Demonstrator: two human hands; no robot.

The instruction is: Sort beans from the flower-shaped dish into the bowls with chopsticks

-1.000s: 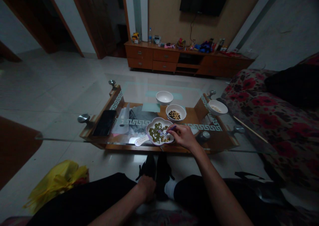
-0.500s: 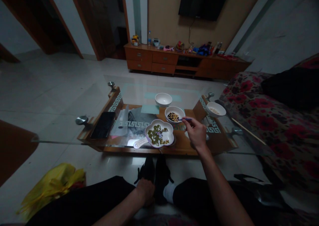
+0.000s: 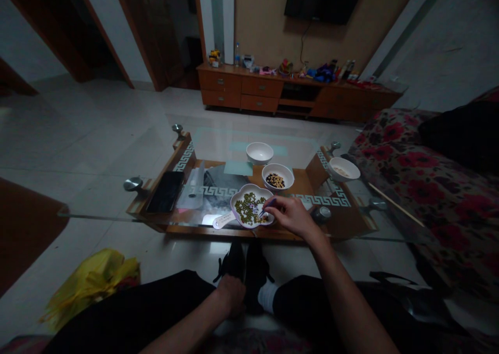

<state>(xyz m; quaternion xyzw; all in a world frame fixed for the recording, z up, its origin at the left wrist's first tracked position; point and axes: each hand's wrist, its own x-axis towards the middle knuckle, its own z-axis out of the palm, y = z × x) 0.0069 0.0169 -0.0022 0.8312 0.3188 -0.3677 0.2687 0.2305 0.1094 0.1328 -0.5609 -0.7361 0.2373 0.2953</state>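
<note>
My right hand (image 3: 290, 216) is closed on small purplish tweezers (image 3: 268, 206), whose tips point down into a white flower-shaped dish (image 3: 238, 194) with a short handle. In that dish lie many green beans (image 3: 245, 208) and a few yellowish and light-coloured ones near its right side. Just behind it stands a white bowl (image 3: 287, 173) holding yellow and dark beans (image 3: 275, 181). My left hand (image 3: 233, 294) hangs between my knees, fingers curled in, with nothing seen sticking out of it.
The glass table (image 3: 117, 213) also bears a white bowl (image 3: 260, 153) at the back and another bowl (image 3: 345, 169) with pale contents at right. A chopstick-like stick (image 3: 395, 204) lies near the right edge. A yellow bag (image 3: 93, 281) sits on the floor at left.
My right hand has moved with the tweezers from the bowl of yellow and dark beans, towards me and left, to the flower-shaped dish. My left hand stays put. The view has shifted slightly.
</note>
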